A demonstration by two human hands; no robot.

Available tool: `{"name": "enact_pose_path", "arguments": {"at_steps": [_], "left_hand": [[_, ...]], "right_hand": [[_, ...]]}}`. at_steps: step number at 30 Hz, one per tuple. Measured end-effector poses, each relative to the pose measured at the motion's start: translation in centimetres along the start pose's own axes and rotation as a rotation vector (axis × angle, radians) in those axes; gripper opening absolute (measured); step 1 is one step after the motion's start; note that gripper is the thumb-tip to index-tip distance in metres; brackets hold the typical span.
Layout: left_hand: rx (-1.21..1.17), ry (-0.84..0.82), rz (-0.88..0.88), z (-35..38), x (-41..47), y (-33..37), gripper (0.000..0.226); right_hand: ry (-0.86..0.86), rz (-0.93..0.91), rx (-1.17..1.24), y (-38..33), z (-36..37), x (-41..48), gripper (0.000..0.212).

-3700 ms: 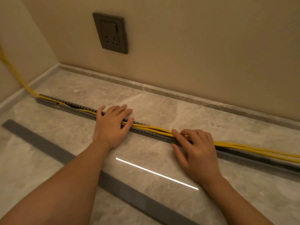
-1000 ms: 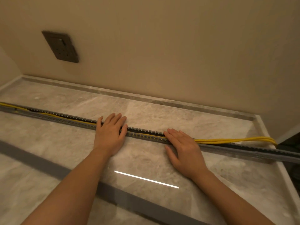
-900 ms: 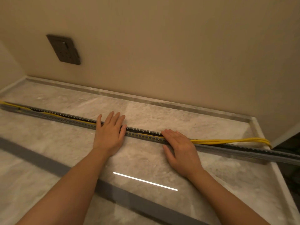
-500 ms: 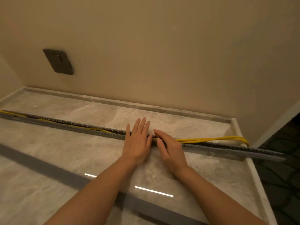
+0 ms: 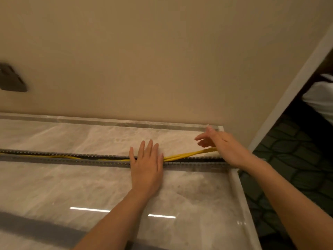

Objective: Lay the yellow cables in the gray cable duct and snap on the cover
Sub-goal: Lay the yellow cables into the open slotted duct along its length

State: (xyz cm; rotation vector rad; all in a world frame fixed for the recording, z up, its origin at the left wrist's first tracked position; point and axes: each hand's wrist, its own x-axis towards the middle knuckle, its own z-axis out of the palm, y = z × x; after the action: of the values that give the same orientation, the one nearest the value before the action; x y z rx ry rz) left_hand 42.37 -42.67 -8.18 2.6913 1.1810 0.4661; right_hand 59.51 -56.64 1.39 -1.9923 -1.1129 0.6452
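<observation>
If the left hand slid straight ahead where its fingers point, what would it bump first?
Probably the stone strip at the foot of the wall. The left hand lies flat across the gray cable duct, and only bare marble lies ahead.

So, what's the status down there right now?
Left hand flat on gray cable duct. Right hand at raised yellow cables, grip unclear. Cover lying aside.

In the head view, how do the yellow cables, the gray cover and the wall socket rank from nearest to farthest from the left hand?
1. yellow cables: they pass under the fingers of the left hand and come out on its right side.
2. gray cover: flat on the counter, lower left, toward the person.
3. wall socket: on the wall, far left.
</observation>
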Motion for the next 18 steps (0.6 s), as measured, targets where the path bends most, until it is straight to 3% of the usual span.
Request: {"name": "enact_pose_path", "arguments": {"at_steps": [6,13,15,18], "left_hand": [[0.062,0.027,0.015,0.2,0.0,0.0,0.066],[0.078,0.039,0.01,0.0,0.1,0.5,0.062],[0.084,0.043,0.018,0.0,0.2,0.6,0.06],[0.103,0.046,0.009,0.1,0.2,0.6,0.058]], "right_hand": [[-0.159,0.309,0.122,5.0,-9.2,0.3,0.087],[-0.348,0.514,0.7,14.7,-11.2,0.6,0.108],[-0.343,0.576,0.766,17.1,-9.7,0.6,0.11],[-0.202,0.709,0.865,19.9,-6.4,0.2,0.103]]}}
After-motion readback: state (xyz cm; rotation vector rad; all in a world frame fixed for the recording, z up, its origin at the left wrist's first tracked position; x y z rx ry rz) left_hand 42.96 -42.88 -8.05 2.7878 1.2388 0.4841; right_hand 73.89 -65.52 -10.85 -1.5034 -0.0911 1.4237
